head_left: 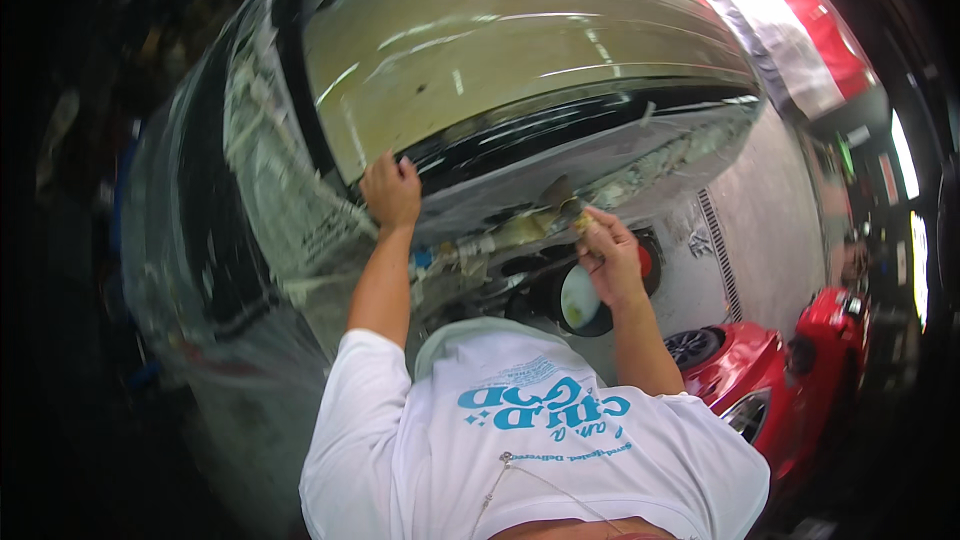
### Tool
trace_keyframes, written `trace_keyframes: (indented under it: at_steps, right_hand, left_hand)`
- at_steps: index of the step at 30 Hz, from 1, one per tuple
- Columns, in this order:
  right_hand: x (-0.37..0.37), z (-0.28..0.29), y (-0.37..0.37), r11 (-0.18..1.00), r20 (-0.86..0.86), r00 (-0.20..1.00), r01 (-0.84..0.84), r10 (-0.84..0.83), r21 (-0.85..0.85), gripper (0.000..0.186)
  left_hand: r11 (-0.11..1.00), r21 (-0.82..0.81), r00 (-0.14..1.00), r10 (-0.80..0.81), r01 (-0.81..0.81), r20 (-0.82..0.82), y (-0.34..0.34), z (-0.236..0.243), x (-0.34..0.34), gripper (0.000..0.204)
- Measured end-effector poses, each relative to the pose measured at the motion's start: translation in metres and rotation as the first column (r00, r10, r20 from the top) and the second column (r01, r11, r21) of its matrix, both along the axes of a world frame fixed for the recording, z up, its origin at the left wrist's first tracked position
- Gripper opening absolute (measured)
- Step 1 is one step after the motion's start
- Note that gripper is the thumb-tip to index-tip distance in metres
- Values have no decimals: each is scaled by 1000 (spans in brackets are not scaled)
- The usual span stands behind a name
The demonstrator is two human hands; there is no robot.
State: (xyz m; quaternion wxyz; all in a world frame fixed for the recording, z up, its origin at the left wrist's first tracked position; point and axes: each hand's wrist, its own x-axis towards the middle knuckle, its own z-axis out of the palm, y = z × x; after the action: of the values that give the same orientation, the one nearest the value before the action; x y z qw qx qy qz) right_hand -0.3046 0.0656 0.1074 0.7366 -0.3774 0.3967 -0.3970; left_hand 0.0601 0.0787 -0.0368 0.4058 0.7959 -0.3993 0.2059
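A car body [520, 40] with a gold-tan top panel, black border and masked lower edges fills the upper middle. My left hand [390, 190] has its fingers curled on the black edge [455, 142] near the panel's lower left corner. My right hand [610, 255] grips the yellowish handle of a flat tool [560, 195], a scraper or brush, held over the taped strip along the car's near side. Pale masking tape and clear plastic sheeting [265, 140] cover the left end and side.
Below the side are a dark wheel or round bin with a pale disc [578, 297] and a red part. A red car [745, 370] stands at lower right. A drain grate [718, 250] runs along the concrete floor. Red and white covering [820, 30] lies beyond the car.
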Motion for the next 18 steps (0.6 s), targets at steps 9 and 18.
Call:
trace_keyframes:
  at_steps: [9, 18]
  right_hand:
    - [75, 58, -92, 441, -620, 734, -477, -276, -761, 26]
    - [155, 58, -188, -120, -821, 233, -972, -520, -200, 13]
  left_hand:
    - [996, 51, 987, 78, -72, -138, 0, 4, -3, 40]
    - [994, 47, 981, 104, -97, -163, 0, 5, -4, 45]
